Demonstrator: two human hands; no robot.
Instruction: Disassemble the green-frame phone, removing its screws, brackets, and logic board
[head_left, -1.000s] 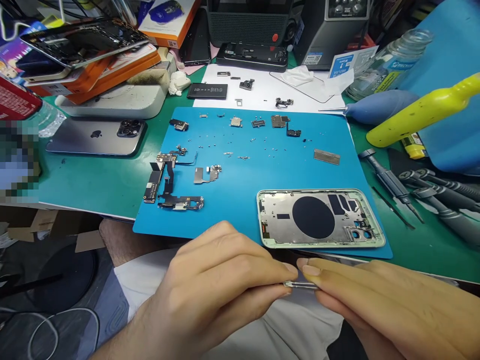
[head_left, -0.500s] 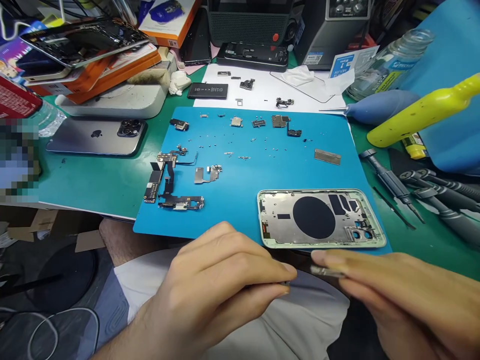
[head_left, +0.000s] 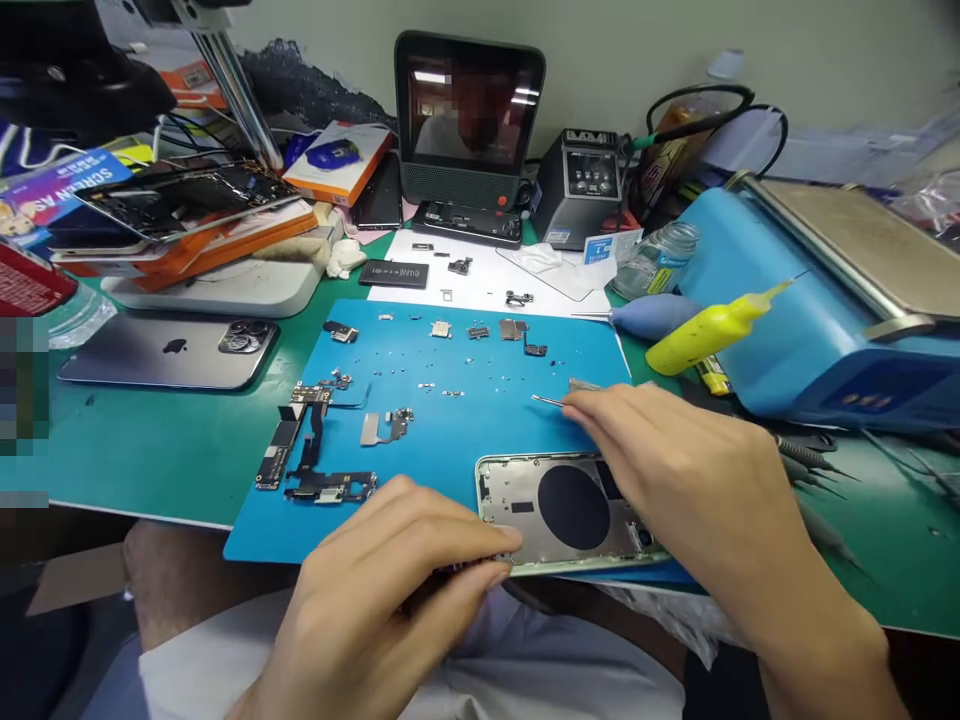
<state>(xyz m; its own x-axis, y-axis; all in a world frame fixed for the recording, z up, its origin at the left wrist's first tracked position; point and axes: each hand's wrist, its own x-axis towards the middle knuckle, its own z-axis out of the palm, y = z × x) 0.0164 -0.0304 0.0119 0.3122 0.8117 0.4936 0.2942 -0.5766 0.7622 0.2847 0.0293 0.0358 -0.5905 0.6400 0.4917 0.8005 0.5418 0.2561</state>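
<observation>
My left hand (head_left: pixel 405 590) is closed in a pinch in front of the phone back housing (head_left: pixel 529 480). Between its thumb and fingers a sliver of something small shows, mostly hidden. Above the blue mat (head_left: pixel 450 450), my right hand (head_left: pixel 682 470) pinches a small thin metal part (head_left: pixel 549 401), its pale tip pointing left. That hand hides the housing's right end. Just behind its fingertips lies a flat metal strip (head_left: pixel 583 384), partly covered. The housing has a pale green frame and a large black circle inside.
Left on the mat lie a logic board (head_left: pixel 276 455), a charging-port flex (head_left: pixel 330 488) and several screws. Behind is a battery (head_left: pixel 394 273). A grey phone (head_left: pixel 172 350) lies left. At right stand a yellow bottle (head_left: pixel 697 335), a blue air blower (head_left: pixel 652 315) and a blue machine (head_left: pixel 780 330).
My right hand has moved from above my lap, forward over the mat, still holding a metal part. My left hand stays pinched near the housing's front edge. The view has tilted up.
</observation>
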